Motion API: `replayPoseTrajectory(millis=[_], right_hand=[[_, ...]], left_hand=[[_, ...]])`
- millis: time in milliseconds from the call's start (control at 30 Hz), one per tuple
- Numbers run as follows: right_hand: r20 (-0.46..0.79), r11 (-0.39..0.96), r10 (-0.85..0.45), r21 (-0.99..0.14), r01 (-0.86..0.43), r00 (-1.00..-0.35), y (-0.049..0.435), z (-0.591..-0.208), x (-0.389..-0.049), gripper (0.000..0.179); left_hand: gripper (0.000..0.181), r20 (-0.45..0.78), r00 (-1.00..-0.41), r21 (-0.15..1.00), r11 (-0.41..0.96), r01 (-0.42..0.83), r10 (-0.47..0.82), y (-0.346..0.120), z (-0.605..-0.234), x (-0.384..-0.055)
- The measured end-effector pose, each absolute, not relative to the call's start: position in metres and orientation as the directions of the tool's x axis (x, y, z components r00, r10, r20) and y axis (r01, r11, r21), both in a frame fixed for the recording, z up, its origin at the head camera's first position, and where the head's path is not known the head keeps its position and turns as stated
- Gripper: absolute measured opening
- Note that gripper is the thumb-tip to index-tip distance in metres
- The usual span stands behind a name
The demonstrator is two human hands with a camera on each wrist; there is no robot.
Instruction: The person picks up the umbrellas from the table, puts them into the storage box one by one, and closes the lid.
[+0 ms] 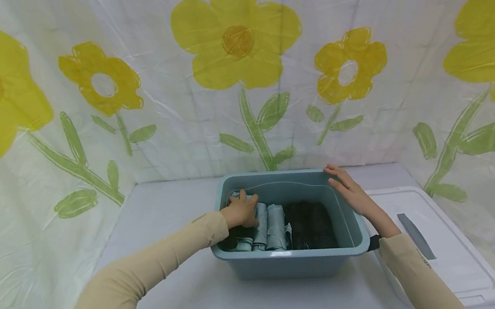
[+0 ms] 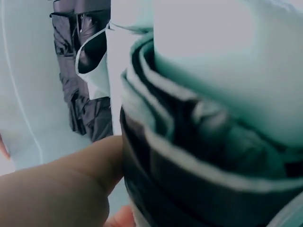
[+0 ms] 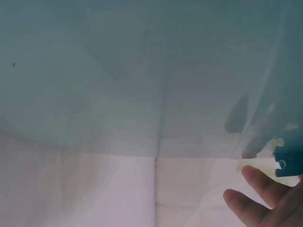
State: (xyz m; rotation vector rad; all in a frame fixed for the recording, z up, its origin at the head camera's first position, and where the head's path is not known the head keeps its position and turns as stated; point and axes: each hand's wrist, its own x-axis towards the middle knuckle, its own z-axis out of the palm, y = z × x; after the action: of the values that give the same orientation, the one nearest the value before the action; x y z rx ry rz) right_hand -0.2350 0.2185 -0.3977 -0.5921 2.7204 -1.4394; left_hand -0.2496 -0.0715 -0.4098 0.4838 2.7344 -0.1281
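A blue-grey plastic bin (image 1: 283, 257) stands on the table with rolled fabric bundles inside. My left hand (image 1: 240, 212) reaches into its left end and grips a rolled bundle (image 2: 203, 156), pale outside with dark folds showing at its end. In the left wrist view the thumb lies along that roll's side; the other fingers are mostly hidden. Beside the hand lie pale rolls (image 1: 276, 227), then black bundles (image 1: 309, 224) farther right. My right hand (image 1: 352, 194) rests at the bin's right rim, holding nothing, with its fingers extended along the outside of the translucent wall (image 3: 118, 94).
To the right of the bin, a white lid (image 1: 448, 238) with a grey handle strip lies on the pale table (image 1: 181, 296). A white curtain (image 1: 170, 133) printed with yellow flowers hangs behind and along both sides.
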Motion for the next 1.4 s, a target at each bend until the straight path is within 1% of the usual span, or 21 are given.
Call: replayPoseTrajectory(millis=[200, 400, 667, 900, 1100, 1233, 1400], right_hand=[[0.156, 0.502, -0.326, -0.807, -0.311, -0.932, 0.219, -0.396, -0.238, 0.045], [0.154, 0.503, -0.324, -0.808, -0.308, -0.933, 0.219, -0.397, -0.238, 0.045], [0.157, 0.502, -0.323, -0.808, -0.310, -0.933, 0.219, -0.399, -0.237, 0.045], [0.153, 0.498, -0.322, -0.812, -0.304, -0.934, 0.219, -0.400, -0.237, 0.044], [0.171, 0.496, -0.325, -0.807, -0.322, -0.930, 0.220, -0.399, -0.238, 0.044], [0.169, 0.502, -0.323, -0.804, -0.320, -0.931, 0.220, -0.399, -0.238, 0.044], [0.166, 0.501, -0.325, -0.804, -0.319, -0.931, 0.219, -0.400, -0.236, 0.044]], left_hand=[[0.053, -0.388, -0.875, -0.004, 0.949, 0.315, 0.288, -0.071, -0.410, -0.252], [0.060, -0.389, -0.881, -0.043, 0.950, 0.309, 0.269, -0.068, -0.416, -0.251], [0.056, -0.399, -0.886, -0.056, 0.958, 0.280, 0.235, -0.065, -0.424, -0.251], [0.057, -0.396, -0.887, -0.009, 0.965, 0.262, 0.237, -0.069, -0.424, -0.251], [0.061, -0.411, -0.877, 0.059, 0.968, 0.245, 0.247, -0.073, -0.415, -0.252], [0.057, -0.394, -0.875, 0.076, 0.959, 0.274, 0.282, -0.076, -0.409, -0.251], [0.048, -0.365, -0.868, 0.111, 0.941, 0.318, 0.337, -0.080, -0.403, -0.246]])
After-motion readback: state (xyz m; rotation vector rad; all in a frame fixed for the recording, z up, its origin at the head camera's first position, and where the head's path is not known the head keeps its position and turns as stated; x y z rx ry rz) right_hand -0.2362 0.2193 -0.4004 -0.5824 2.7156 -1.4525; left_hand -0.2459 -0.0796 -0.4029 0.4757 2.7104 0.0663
